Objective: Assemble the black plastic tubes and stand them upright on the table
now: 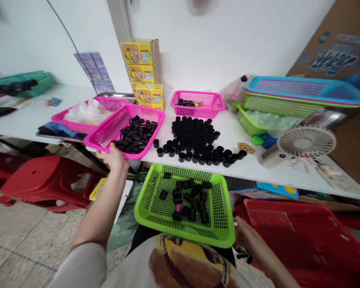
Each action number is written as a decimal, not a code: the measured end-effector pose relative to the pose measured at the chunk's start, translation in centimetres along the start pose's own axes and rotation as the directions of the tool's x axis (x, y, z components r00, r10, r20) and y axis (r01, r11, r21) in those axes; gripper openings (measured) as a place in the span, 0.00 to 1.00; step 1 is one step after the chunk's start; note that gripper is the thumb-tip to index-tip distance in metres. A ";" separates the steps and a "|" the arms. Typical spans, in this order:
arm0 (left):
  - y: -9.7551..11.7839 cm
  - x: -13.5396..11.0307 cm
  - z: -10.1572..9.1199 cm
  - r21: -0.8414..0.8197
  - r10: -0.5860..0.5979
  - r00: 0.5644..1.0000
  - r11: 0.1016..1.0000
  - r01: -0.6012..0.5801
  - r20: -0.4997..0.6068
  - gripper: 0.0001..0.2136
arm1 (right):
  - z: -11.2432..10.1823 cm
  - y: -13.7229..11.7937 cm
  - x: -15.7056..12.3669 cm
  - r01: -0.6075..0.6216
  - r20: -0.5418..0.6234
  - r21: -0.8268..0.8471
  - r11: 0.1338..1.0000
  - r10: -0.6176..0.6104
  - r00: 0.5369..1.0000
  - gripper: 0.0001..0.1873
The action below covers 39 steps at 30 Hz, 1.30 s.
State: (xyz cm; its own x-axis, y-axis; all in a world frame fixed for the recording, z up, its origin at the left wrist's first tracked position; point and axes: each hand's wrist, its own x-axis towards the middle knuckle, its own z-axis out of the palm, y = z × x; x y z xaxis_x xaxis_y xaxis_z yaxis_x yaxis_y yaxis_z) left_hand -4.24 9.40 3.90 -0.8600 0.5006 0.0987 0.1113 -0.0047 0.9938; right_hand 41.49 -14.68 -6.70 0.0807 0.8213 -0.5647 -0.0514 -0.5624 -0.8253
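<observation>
The green mesh basket (229,212) is sitting between the forearms, close to the torso, with loose black cylindrical pieces (195,203) and one magenta piece (178,208) lying in it. The right hand (241,232) is hanging just beside its right side; blur and shadow are hiding the fingers, so whether they are gripping anything cannot be told. Farther forward, the left hand (115,158) is apparently pinching the near rim of the pink mesh basket (108,134), which is holding a heap of black cylinders (139,136) at the table's edge. Handling it well probably means keeping that pinch firm and the basket level, since its load is bunching away from the left hand, toward the basket's right end. Just right of it, upright black cylinders (192,136) are crowding the white table (228,136); sliding the basket sideways would be risking toppling them. Beyond these, a smaller pink basket (198,110) is standing near the wall.
</observation>
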 end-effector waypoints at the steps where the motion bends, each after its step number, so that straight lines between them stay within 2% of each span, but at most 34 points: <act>1: -0.2 -0.4 0.0 0.033 0.042 0.998 0.999 -0.043 0.036 0.18 | -0.9 -1.3 0.9 0.055 -0.064 -0.077 0.996 -0.060 0.996 0.39; 2: -0.4 -1.0 -0.3 0.060 0.089 0.992 0.994 -0.094 0.085 0.19 | -1.7 -2.7 1.9 0.154 -0.122 -0.156 0.976 -0.174 0.977 0.39; 3: -0.7 -1.8 -0.9 0.079 0.138 0.980 0.985 -0.150 0.146 0.19 | -2.5 -4.3 3.1 0.279 -0.202 -0.225 0.933 -0.325 0.924 0.35; 5: -1.4 -3.7 -2.7 0.090 0.235 0.922 0.957 -0.274 0.308 0.19 | -3.5 -7.3 5.8 0.492 -0.307 -0.326 0.807 -0.582 0.753 0.34; 7: -2.2 -5.7 -4.3 0.072 0.297 0.813 0.922 -0.381 0.502 0.16 | -4.0 -10.2 9.1 0.565 -0.316 -0.365 0.740 -0.670 0.672 0.41; 8: -2.6 -6.5 -4.7 0.052 0.315 0.748 0.905 -0.422 0.584 0.15 | -4.1 -11.4 10.8 0.607 -0.289 -0.416 0.677 -0.731 0.618 0.49; 9: -3.0 -7.2 -4.8 0.031 0.341 0.669 0.878 -0.478 0.661 0.16 | -4.1 -12.4 12.4 0.624 -0.241 -0.466 0.627 -0.769 0.592 0.57; 10: -3.3 -7.7 -4.6 0.014 0.386 0.591 0.830 -0.558 0.708 0.18 | -4.2 -13.3 14.0 0.628 -0.182 -0.510 0.587 -0.788 0.589 0.66; 12: -3.8 -8.2 -3.2 0.002 0.472 0.458 0.694 -0.720 0.753 0.28 | -4.3 -14.6 16.7 0.646 -0.043 -0.576 0.501 -0.808 0.588 0.75; 13: -4.0 -8.4 -2.2 0.010 0.501 0.411 0.625 -0.780 0.762 0.33 | -4.3 -15.0 17.7 0.657 0.006 -0.588 0.471 -0.810 0.586 0.78; 14: -4.3 -8.4 -1.1 0.022 0.510 0.383 0.578 -0.815 0.770 0.38 | -4.2 -15.3 18.5 0.671 0.042 -0.590 0.450 -0.812 0.582 0.80; 17: -5.2 -8.2 2.2 0.054 0.461 0.387 0.585 -0.809 0.799 0.52 | -3.4 -15.5 19.8 0.698 0.093 -0.589 0.407 -0.824 0.559 0.82; 20: -6.2 -7.5 5.0 0.094 0.389 0.454 0.668 -0.738 0.802 0.64 | -2.0 -15.3 20.3 0.699 0.112 -0.623 0.350 -0.845 0.523 0.79; 21: -6.5 -7.3 5.8 0.070 0.379 0.462 0.707 -0.703 0.802 0.65 | -1.4 -15.3 20.3 0.699 0.116 -0.630 0.337 -0.850 0.514 0.77; 23: -6.9 -7.1 7.3 -0.028 0.389 0.450 0.781 -0.624 0.804 0.67 | -0.1 -15.4 20.6 0.708 0.131 -0.624 0.331 -0.849 0.512 0.76; 25: -6.9 -7.4 8.8 -0.121 0.414 0.422 0.814 -0.568 0.807 0.67 | 1.2 -16.0 21.1 0.719 0.146 -0.604 0.343 -0.839 0.524 0.76; 28: -6.4 -8.7 10.8 -0.145 0.413 0.383 0.812 -0.565 0.826 0.67 | 2.6 -17.6 21.5 0.714 0.152 -0.582 0.389 -0.811 0.565 0.77; 30: -6.0 -9.5 11.3 -0.137 0.402 0.366 0.808 -0.573 0.839 0.67 | 2.8 -18.6 20.7 0.704 0.153 -0.590 0.394 -0.802 0.577 0.79; 32: -5.5 -10.1 10.2 -0.164 0.426 0.342 0.794 -0.586 0.838 0.67 | 2.2 -18.6 18.3 0.705 0.143 -0.611 0.359 -0.827 0.544 0.78; 33: -5.2 -10.3 8.9 -0.194 0.451 0.315 0.777 -0.598 0.835 0.66 | 1.7 -18.0 16.5 0.707 0.125 -0.622 0.336 -0.849 0.513 0.74; 34: -4.9 -10.3 7.1 -0.236 0.485 0.269 0.749 -0.619 0.832 0.62 | 1.2 -16.9 14.6 0.696 0.086 -0.634 0.338 -0.864 0.497 0.66; 35: -4.4 -10.2 4.9 -0.275 0.505 0.201 0.713 -0.645 0.839 0.55 | 0.7 -15.4 12.5 0.660 0.007 -0.645 0.384 -0.861 0.508 0.53; 36: -3.8 -9.8 2.5 -0.296 0.513 0.137 0.671 -0.680 0.847 0.44 | 0.5 -13.5 10.6 0.603 -0.081 -0.650 0.462 -0.831 0.550 0.39; 37: -3.1 -9.3 0.0 -0.287 0.510 0.094 0.618 -0.732 0.855 0.32 | 0.4 -11.4 8.7 0.537 -0.153 -0.641 0.549 -0.777 0.611 0.28; 38: -2.2 -8.5 -2.4 -0.241 0.512 0.108 0.567 -0.787 0.852 0.21 | 0.6 -9.3 7.2 0.499 -0.207 -0.603 0.623 -0.726 0.656 0.24; 39: -1.3 -7.5 -4.4 -0.164 0.527 0.166 0.524 -0.836 0.834 0.14 | 1.0 -7.2 6.0 0.495 -0.200 -0.537 0.684 -0.673 0.712 0.24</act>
State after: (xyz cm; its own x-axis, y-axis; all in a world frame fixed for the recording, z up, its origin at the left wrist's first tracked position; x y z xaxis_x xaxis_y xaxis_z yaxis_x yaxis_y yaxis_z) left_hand -0.11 1.84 2.13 0.3309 0.8022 0.4970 0.6953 -0.5633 0.4463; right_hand 41.31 -5.62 -4.15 0.2914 0.9442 0.1535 0.5391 -0.0295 -0.8417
